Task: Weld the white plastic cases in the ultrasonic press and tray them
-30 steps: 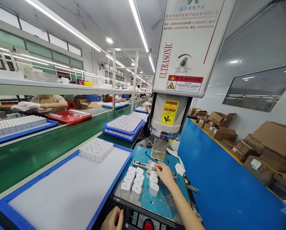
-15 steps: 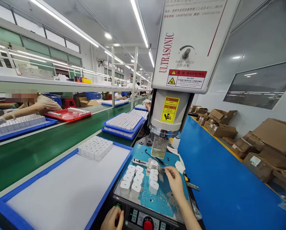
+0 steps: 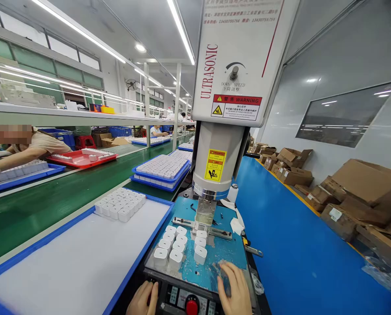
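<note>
My left hand (image 3: 143, 298) is curled at the left front of the machine's control panel, its fingers over a push button that they mostly hide. My right hand (image 3: 234, 286) holds nothing; its fingers are apart over the front right of the blue work plate (image 3: 211, 267). Above the plate, the metal horn (image 3: 206, 211) of the ultrasonic machine (image 3: 218, 153) is down at the fixture (image 3: 182, 223), hiding most of what sits there. A short row of white plastic housings (image 3: 200, 254) stands before the fixture. Several more housings (image 3: 176, 258) stand to the left.
A blue-rimmed tray (image 3: 143, 258) with grouped white housings (image 3: 123, 213) lies at left. A red stop button (image 3: 192, 306) sits between my hands. Beyond are stacked trays (image 3: 162, 177), a green conveyor (image 3: 67, 186) and a co-worker's arm (image 3: 21, 159). Cardboard boxes (image 3: 346, 218) line the right.
My right hand has drawn back from beside the fixture towards the front edge, its fingers spreading. The horn has come down onto the fixture. My left hand now covers the green button.
</note>
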